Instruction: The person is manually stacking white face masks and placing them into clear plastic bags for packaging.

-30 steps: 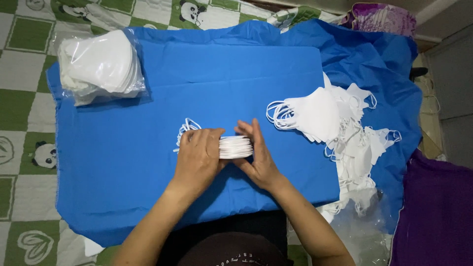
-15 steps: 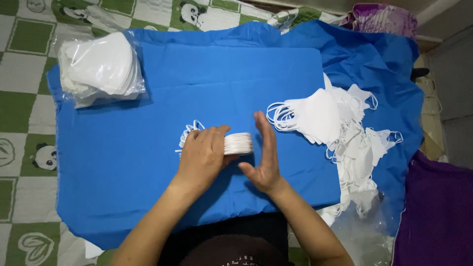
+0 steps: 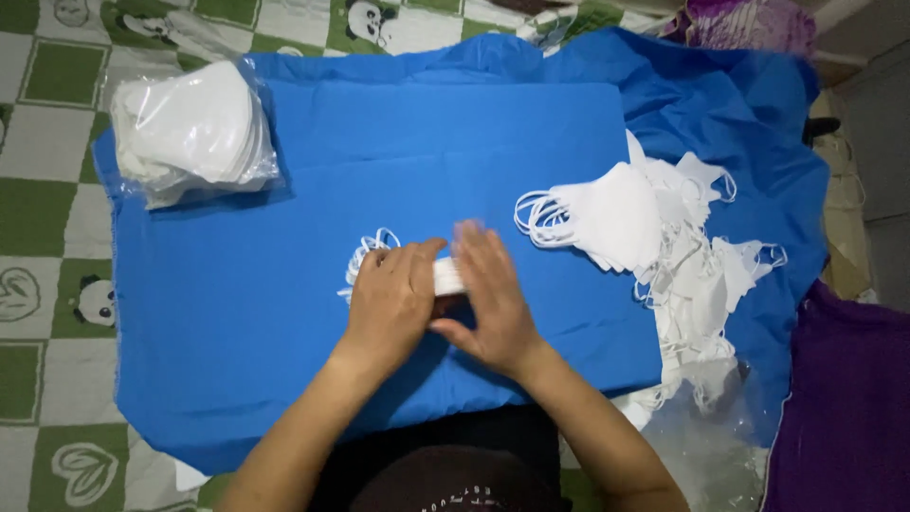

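1. Blue cloth (image 3: 284, 313) covers a checked floor; loose masks (image 3: 654, 237) lie right.
2. Left hand (image 3: 393, 299) and right hand (image 3: 493, 303) press a mask stack (image 3: 447, 275) between curled fingers, mid-cloth.
3. Its ear loops (image 3: 365, 256) trail left; long axis hidden.

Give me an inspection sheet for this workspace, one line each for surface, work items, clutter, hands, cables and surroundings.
Surface: blue cloth spread over a green and white checked mat.
Work items: small stack of white face masks pressed between both hands.
Clutter: loose pile of white masks on the right; clear bag of masks at upper left.
Hands: left hand and right hand both on the stack.
Cables: nothing seen.
Surroundings: purple fabric at right.
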